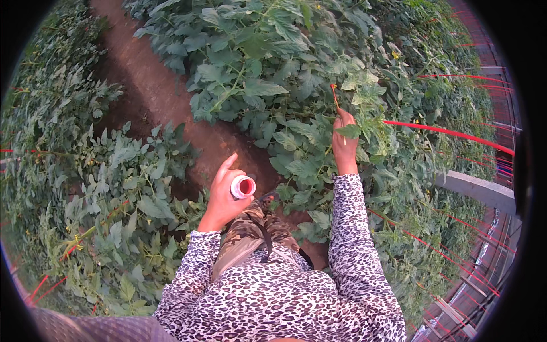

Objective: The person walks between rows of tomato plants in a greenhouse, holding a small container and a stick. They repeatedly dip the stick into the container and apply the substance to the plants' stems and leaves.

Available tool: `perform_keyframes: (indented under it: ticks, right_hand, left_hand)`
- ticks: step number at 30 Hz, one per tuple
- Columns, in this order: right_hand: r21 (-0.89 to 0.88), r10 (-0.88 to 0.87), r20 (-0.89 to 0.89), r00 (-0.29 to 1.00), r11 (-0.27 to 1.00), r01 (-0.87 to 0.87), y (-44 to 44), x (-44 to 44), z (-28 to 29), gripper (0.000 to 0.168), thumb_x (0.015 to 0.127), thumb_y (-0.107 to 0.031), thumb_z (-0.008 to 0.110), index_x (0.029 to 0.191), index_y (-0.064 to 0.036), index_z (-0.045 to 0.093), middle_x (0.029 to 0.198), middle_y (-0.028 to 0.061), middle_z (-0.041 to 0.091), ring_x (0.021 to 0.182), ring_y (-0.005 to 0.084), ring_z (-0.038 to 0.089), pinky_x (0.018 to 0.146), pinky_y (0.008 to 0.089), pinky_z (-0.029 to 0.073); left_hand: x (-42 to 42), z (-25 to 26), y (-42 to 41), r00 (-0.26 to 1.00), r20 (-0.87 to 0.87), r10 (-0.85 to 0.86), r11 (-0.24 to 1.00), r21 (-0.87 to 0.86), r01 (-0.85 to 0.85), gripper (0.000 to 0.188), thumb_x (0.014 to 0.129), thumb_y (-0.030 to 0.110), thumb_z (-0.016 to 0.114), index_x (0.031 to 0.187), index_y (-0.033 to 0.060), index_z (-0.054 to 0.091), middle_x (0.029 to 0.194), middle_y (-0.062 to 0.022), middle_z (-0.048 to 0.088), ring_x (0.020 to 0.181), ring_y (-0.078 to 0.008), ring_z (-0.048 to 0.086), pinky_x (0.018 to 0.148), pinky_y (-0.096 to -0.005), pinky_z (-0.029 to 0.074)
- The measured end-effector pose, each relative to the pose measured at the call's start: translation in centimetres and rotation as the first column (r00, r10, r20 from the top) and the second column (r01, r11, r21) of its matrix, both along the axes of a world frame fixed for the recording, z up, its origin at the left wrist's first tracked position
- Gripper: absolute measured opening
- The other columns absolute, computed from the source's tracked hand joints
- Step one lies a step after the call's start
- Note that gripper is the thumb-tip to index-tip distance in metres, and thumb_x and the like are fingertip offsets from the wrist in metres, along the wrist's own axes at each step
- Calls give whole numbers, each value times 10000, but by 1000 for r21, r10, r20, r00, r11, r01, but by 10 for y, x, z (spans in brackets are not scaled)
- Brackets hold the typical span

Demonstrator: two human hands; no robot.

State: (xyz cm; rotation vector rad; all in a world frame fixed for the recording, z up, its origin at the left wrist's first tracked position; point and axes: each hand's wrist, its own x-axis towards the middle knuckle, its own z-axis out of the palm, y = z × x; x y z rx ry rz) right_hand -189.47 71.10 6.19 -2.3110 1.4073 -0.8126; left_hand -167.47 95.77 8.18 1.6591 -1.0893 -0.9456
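In my left hand [221, 201] is a small white bottle [235, 188], uncapped, with red inside its mouth. The thumb points away from it, and the hand is over the soil path near my legs. My right hand [344, 145] reaches into the tomato plants [307, 141] on the right. Between its fingers is a thin stick brush [336, 98] with a red upper part and a pale tail end. The red tip is at a small yellow flower [333, 86]; whether they touch I cannot tell. A leaf [349, 131] covers part of the right hand.
A bare soil path [149, 85] runs between two plant rows. More tomato plants [141, 188] stand at the left. Red strings [453, 131] stretch from the plants at the right, past a grey concrete beam [476, 188]. Yellow flowers [395, 54] dot the foliage.
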Motion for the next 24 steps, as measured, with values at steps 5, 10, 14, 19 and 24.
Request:
perform_keyframes:
  ticks: [5, 10, 14, 19, 24]
  right_hand:
    - [-93, 122, 19, 992, 988, -120, 59, -12, 35, 265, 784, 22, 584, 1049, 20, 578, 993, 203, 616, 960, 354, 603, 807, 411, 513]
    - [-99, 111, 168, 980, 991, -95, 152, -45, 84, 270, 719, 49, 638, 984, 21, 592, 948, 158, 622, 904, 331, 629, 781, 392, 534]
    - [-9, -111, 351, 930, 992, 122, 214, -97, 123, 207, 714, 65, 612, 913, 9, 605, 854, 133, 630, 784, 283, 637, 676, 347, 521]
    - [169, -470, 536, 701, 873, 457, 286, -141, 134, 96, 819, 31, 563, 912, 15, 578, 838, 121, 617, 742, 209, 612, 652, 304, 496]
    - [219, -595, 469, 653, 794, 566, 337, -185, 115, 92, 837, 12, 529, 912, 22, 581, 827, 117, 598, 713, 172, 583, 636, 274, 480]
  left_hand:
    - [-8, 21, -23, 982, 116, -146, 987, -53, 153, 484, 559, 64, 753, 1010, 35, 579, 1382, -203, 441, 1153, -304, 533, 927, -389, 444]
    - [-19, 40, -41, 919, 210, -333, 919, -148, 366, 495, 562, 81, 749, 1019, 44, 562, 1414, -207, 412, 1149, -318, 526, 935, -394, 432]
    - [-50, 61, -62, 844, 174, -508, 828, -172, 534, 467, 579, 127, 755, 998, 42, 569, 1414, -220, 405, 1136, -322, 534, 914, -392, 436]
    - [-109, 76, -81, 692, 164, -702, 665, -194, 721, 414, 603, 114, 758, 964, 22, 577, 1340, -234, 477, 1173, -345, 519, 931, -408, 428]
    - [-187, 62, -67, 573, 148, -806, 542, -203, 815, 409, 603, 72, 766, 969, 36, 587, 1330, -214, 490, 1222, -352, 488, 968, -419, 417]
